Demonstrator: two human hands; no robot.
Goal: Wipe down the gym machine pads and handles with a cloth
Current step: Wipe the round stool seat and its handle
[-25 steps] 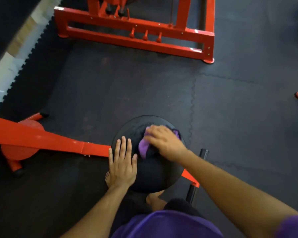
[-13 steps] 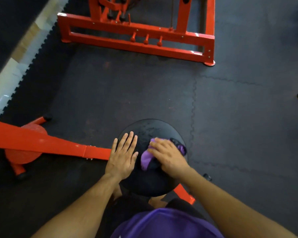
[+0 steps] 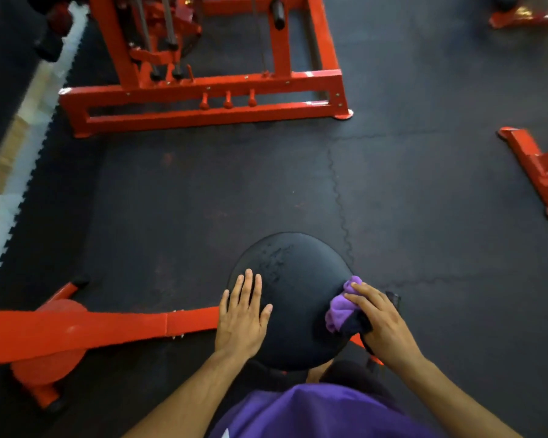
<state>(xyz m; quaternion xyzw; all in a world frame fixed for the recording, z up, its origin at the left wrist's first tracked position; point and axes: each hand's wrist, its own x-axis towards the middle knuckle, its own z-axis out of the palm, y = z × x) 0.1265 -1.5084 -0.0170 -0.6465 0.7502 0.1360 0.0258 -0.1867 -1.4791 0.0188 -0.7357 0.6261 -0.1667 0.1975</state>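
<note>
On the dark rubber gym floor (image 3: 424, 191) among red frames, we see our right hand (image 3: 383, 324), clutching the purple cloth (image 3: 340, 311), has slid from the round pad's (image 3: 291, 298) middle to its right rim, our left hand (image 3: 242, 317) staying flat, so the top looks mostly wiped.

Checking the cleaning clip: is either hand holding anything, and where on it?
The right hand grips the bunched purple cloth from above at the round black pad's right edge. The left hand holds nothing; it rests flat on the pad.
</note>
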